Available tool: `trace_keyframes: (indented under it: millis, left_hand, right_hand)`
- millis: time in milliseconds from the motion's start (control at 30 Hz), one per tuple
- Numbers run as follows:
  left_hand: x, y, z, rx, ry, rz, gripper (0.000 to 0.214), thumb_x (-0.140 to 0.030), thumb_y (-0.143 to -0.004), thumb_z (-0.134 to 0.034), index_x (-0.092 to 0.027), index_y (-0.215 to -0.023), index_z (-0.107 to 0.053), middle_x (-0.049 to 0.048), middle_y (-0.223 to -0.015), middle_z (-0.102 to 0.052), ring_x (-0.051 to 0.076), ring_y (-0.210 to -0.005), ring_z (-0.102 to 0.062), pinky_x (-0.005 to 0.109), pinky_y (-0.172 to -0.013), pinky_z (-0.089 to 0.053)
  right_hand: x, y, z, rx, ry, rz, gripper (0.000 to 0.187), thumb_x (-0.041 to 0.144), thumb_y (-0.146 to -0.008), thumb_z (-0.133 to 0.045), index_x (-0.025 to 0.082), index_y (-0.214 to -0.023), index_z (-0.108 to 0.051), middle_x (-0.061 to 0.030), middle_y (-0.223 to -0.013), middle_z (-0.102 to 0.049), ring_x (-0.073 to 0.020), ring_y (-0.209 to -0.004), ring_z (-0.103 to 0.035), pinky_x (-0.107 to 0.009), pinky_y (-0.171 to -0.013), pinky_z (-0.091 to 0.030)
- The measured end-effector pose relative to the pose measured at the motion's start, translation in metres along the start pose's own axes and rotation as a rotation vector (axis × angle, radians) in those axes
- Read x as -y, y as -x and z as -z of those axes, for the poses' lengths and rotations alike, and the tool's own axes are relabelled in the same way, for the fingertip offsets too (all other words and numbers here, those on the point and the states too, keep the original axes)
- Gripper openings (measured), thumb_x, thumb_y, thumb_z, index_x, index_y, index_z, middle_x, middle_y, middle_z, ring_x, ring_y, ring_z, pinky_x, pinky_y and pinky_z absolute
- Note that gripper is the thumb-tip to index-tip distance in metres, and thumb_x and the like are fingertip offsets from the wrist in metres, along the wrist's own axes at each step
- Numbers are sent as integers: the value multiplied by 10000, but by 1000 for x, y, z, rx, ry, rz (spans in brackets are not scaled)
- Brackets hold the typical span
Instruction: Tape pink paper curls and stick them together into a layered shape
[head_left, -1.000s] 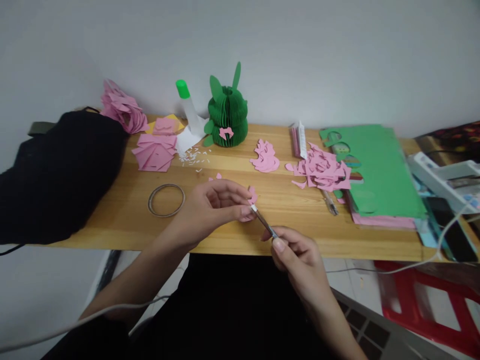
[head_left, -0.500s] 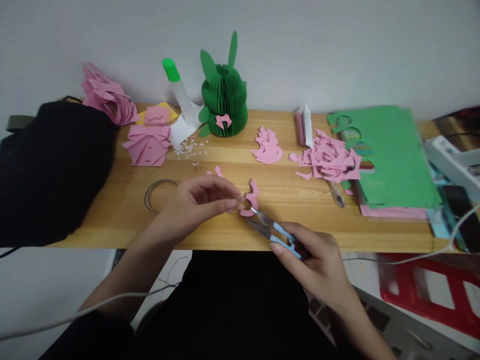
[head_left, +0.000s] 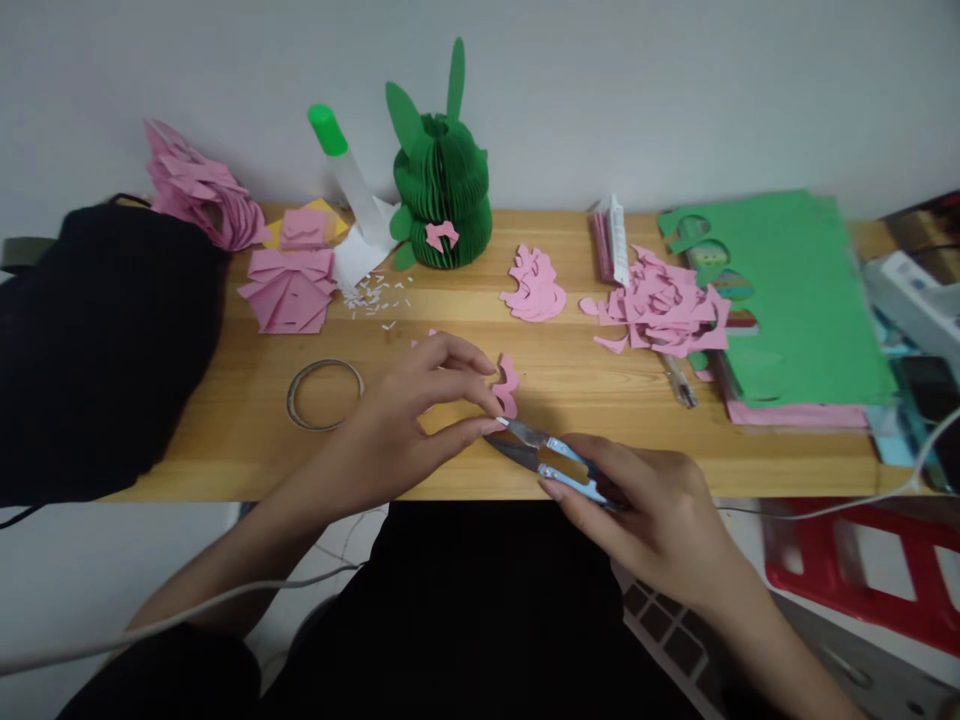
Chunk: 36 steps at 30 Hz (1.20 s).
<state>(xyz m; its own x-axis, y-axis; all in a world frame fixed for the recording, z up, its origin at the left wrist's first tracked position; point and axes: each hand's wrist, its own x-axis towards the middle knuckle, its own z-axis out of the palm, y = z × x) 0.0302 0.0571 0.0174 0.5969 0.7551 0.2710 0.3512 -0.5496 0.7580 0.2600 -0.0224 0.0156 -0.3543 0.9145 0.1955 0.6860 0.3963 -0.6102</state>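
My right hand [head_left: 652, 515] is closed round blue-handled thread snips [head_left: 564, 470], whose blades stand apart and point left. At the upper blade's tip is a small whitish bit. My left hand [head_left: 427, 400] has its thumb and a finger brought together right by that tip. Whatever lies between them is too small to make out. A curvy pink paper cutout [head_left: 507, 384] rests on the table just behind the fingertips, partly hidden by them. Another pink piece shows behind my left hand, mostly covered. To the left lies a thin ring-shaped roll [head_left: 291, 398], probably tape.
A green honeycomb-paper figure [head_left: 442, 180] with long ears stands at the back, beside a green-capped tube [head_left: 349, 180] and white scraps [head_left: 375, 298]. Pink cutouts [head_left: 534, 285], pink offcuts [head_left: 660, 300] and green sheets [head_left: 810, 300] lie rightward. A black bag [head_left: 105, 350] fills the left.
My left fingers have come together at the snips' tip, and the hand now covers more of the pink cutout. The snips stay in my right hand. The view has shifted slightly.
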Motion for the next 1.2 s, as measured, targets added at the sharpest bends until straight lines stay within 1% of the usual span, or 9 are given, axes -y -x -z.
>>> trace_keyframes:
  millis: [100, 333, 467, 567, 667, 867, 1033, 1100, 1200]
  left_hand:
    - [1, -1, 0, 16, -7, -27, 38, -172, -868, -664, -194, -844, -685, 38, -1014, -623, 151, -1004, -612, 268, -942, -486]
    - [1, -3, 3, 73, -46, -55, 71, -153, -883, -638, -193, -834, -670, 49, -1051, -608, 157, -1028, -597, 265, -925, -486]
    - [0, -6, 4, 75, -48, -63, 64, -155, -879, -643, -184, -831, -673, 52, -1042, -616, 156, -1006, -604, 254, -908, -491]
    - [0, -6, 4, 81, -53, -108, 61, -156, -885, -633, -189, -906, -680, 54, -1056, -617, 157, -992, -606, 274, -912, -497]
    - [-1, -5, 5, 121, -110, -142, 121, -127, -898, -606, -199, -962, -678, 53, -1087, -607, 153, -996, -593, 308, -945, -481]
    - [-6, -6, 8, 225, -242, -166, 175, -63, -899, -548, -205, -877, -647, 44, -1101, -580, 163, -1014, -578, 376, -980, -451]
    - [-7, -10, 10, 313, -258, -185, 186, -50, -905, -499, -191, -867, -615, 62, -1098, -560, 181, -1012, -583, 393, -939, -463]
    - [-7, -10, 10, 326, -254, -200, 166, -55, -905, -497, -185, -875, -596, 68, -1095, -556, 184, -1000, -585, 391, -922, -470]
    - [-6, -11, 11, 307, -245, -220, 142, -61, -902, -508, -183, -881, -577, 70, -1103, -562, 181, -1004, -587, 374, -918, -474]
  right_hand:
    - [-1, -1, 2, 17, 26, 14, 191, 290, -929, -581, 144, -1038, -641, -20, -650, -692, -108, -434, -541, -237, -455, -403]
    - [0, -4, 7, 51, 24, 0, 186, 299, -923, -580, 174, -1029, -667, -3, -600, -662, -103, -390, -493, -248, -431, -360]
    - [0, -6, 8, 43, 59, 36, 188, 296, -935, -564, 156, -1016, -659, -1, -577, -645, -104, -382, -493, -246, -417, -353]
    - [0, -6, 10, 48, 87, 59, 209, 308, -954, -536, 144, -1009, -654, -8, -581, -651, -104, -381, -502, -241, -413, -360]
    - [1, -7, 13, 97, 100, 53, 248, 303, -976, -497, 119, -1012, -660, -15, -586, -658, -113, -405, -541, -237, -428, -381]
    - [1, -8, 17, 169, 89, 65, 322, 317, -988, -475, 72, -951, -682, -16, -567, -639, -113, -406, -545, -239, -416, -363]
    - [1, -10, 17, 160, 93, 94, 330, 326, -989, -477, 78, -925, -685, 7, -529, -601, -107, -387, -527, -237, -408, -351]
    - [2, -10, 17, 158, 94, 100, 322, 322, -990, -480, 80, -932, -685, 15, -520, -590, -106, -384, -526, -238, -410, -351]
    - [1, -10, 18, 161, 89, 103, 311, 316, -988, -486, 75, -972, -683, 25, -513, -579, -106, -384, -527, -239, -413, -349]
